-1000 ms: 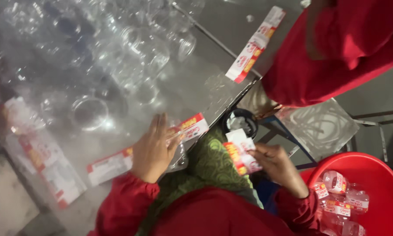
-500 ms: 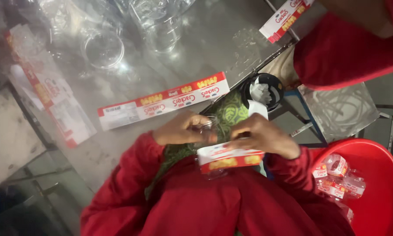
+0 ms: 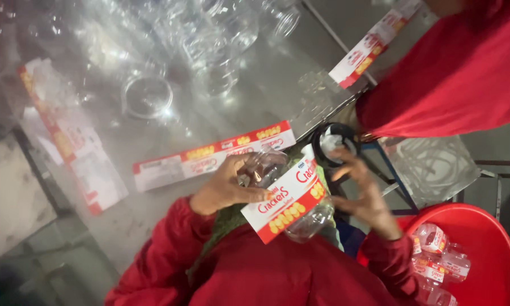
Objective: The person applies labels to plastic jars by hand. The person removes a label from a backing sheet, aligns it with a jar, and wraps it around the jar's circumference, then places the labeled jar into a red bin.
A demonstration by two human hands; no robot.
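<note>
Lifted away since half a second ago, the right hand (image 3: 364, 190) is held open while the clear plastic jar (image 3: 293, 195), its red-and-white paper label (image 3: 286, 201) partly wrapped, is gripped by the left hand (image 3: 224, 187) below the tabletop's near edge.

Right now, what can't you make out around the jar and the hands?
- Head view: left hand grips the clear jar; its label hides the jar's middle.
- Right hand is motion-blurred; contact with the jar is unclear.
- Red tub: cut off by the frame edge.
- Clear jars on table: lost in glare.
</note>
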